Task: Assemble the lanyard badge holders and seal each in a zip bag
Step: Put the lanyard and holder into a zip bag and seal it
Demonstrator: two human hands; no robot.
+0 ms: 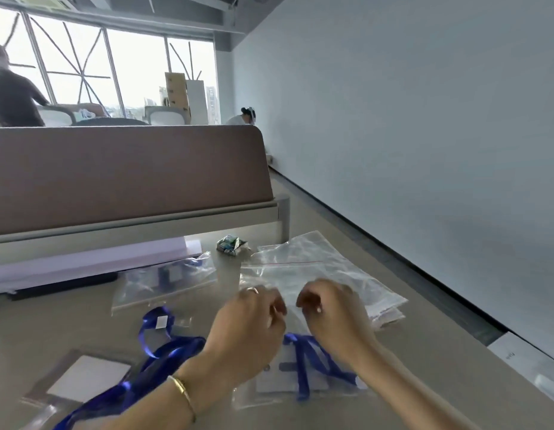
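Now both hands, left hand (251,330) and right hand (331,318), pinch clear zip bag (269,395) holding blue lanyard (303,364).

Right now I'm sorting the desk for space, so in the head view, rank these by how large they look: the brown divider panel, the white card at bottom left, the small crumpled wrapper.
1. brown divider panel, by far the largest.
2. white card, though nearness to the camera enlarges it.
3. crumpled wrapper, smallest.
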